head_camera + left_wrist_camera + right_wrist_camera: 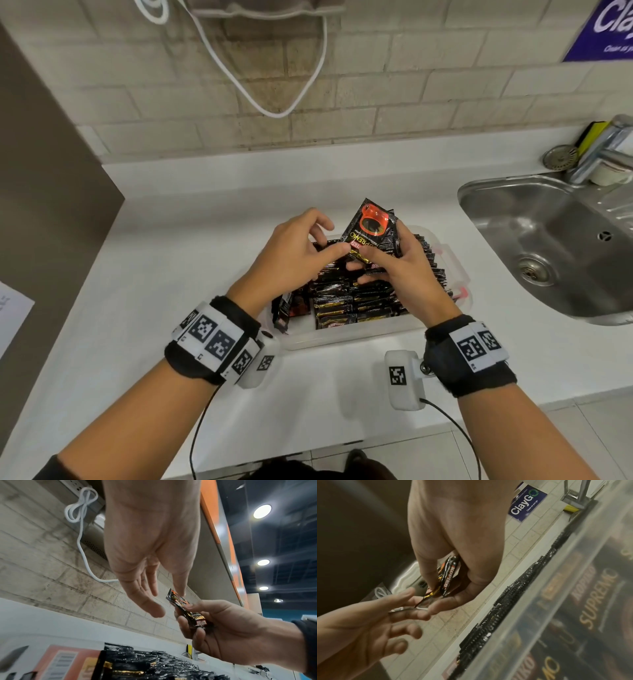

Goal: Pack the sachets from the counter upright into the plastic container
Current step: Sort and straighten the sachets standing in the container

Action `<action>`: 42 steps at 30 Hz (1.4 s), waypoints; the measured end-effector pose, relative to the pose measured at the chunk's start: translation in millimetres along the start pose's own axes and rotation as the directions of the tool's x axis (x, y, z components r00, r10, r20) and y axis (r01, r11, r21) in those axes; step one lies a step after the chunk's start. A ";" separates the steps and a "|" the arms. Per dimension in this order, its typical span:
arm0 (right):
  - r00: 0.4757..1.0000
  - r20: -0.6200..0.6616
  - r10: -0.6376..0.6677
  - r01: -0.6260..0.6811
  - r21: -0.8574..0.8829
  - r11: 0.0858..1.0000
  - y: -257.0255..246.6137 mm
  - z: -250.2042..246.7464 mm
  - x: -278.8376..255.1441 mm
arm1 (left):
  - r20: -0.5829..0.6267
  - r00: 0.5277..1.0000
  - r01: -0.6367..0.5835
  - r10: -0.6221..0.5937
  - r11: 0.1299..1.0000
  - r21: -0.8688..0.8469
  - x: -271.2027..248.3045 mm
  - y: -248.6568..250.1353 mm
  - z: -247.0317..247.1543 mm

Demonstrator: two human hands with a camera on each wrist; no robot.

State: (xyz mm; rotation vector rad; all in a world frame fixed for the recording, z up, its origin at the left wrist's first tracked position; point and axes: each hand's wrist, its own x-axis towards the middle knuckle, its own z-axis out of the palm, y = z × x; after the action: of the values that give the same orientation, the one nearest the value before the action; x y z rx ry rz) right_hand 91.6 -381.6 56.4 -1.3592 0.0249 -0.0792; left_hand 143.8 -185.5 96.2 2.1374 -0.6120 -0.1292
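Observation:
A clear plastic container [346, 337] stands on the white counter [164, 260], filled with rows of black sachets [346, 301] on edge; their serrated tops [513, 595] show in the right wrist view. Above it my right hand [407, 270] grips a small bunch of black sachets with a red cup print [373, 228], also the held sachets [448, 577] [186, 608]. My left hand [301, 253] hovers beside them, fingers loosely spread, one fingertip [181, 593] touching the bunch's edge. At the container's near left a few sachets [286, 305] lean over.
A steel sink [548, 240] with a tap [596, 157] and a yellow sponge [592, 135] lies to the right. A white cable [274, 106] hangs on the tiled wall behind. A sheet of paper [10, 315] lies at the left edge.

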 end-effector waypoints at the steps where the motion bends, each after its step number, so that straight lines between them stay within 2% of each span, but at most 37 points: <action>1: 1.000 0.022 -0.004 0.004 0.004 1.000 -1.5 0.8 -0.5 | -0.002 1.000 0.001 -0.001 1.000 -0.011 2.2 2.4 1.7; 6: 0.997 0.072 -0.018 0.019 -0.017 1.000 -3.0 -1.2 -3.4 | 0.011 1.000 0.025 -0.023 0.976 -0.218 7.4 9.8 12.1; 11: 0.994 0.076 -0.072 0.089 -0.259 0.962 -3.6 -22.8 -11.0 | 0.074 0.996 0.079 -0.058 0.942 -0.327 8.5 11.0 5.0; 13: 0.993 0.105 -0.055 0.096 -0.433 0.896 -6.6 -36.5 -14.2 | 0.086 0.995 0.081 -0.055 0.933 -0.350 7.6 10.5 -1.4; 16: 0.985 0.169 -0.028 0.138 -0.685 0.716 -8.3 -52.5 -15.9 | 0.145 0.989 0.066 -0.023 0.951 -0.301 6.7 8.1 -9.0; 21: 0.975 0.215 0.057 0.152 -0.831 0.535 -4.0 -55.7 -13.1 | 0.330 0.941 -0.027 0.072 0.990 -0.139 6.0 7.4 -7.1; 24: 0.978 0.208 0.024 0.171 -0.858 0.483 0.6 -51.9 -10.0 | 0.381 0.918 -0.097 0.108 0.994 -0.050 5.9 6.6 4.1; 28: 0.977 0.211 -0.034 0.201 -0.851 0.485 3.7 -50.9 -6.9 | 0.444 0.890 -0.119 0.107 0.993 -0.002 5.4 10.7 19.1; 32: 0.980 0.194 -0.044 0.192 -0.858 0.477 5.2 -55.9 -5.1 | 0.408 0.904 -0.151 0.126 0.988 0.029 5.1 8.5 24.3; 36: 0.983 0.180 -0.043 0.179 -0.866 0.467 6.6 -60.1 -4.2 | 0.388 0.916 -0.112 0.098 0.994 0.014 7.1 3.5 18.8; 42: 0.981 0.191 -0.027 0.184 -0.885 0.428 6.2 -62.3 -0.4 | 0.439 0.893 -0.154 0.100 0.984 0.090 2.8 6.0 28.9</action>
State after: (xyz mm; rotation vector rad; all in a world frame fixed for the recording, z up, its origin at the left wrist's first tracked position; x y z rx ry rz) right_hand 87.4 -441.1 37.2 -2.4848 -0.1775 -0.0715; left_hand 135.1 -211.0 83.8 2.1914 -1.0411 -0.5188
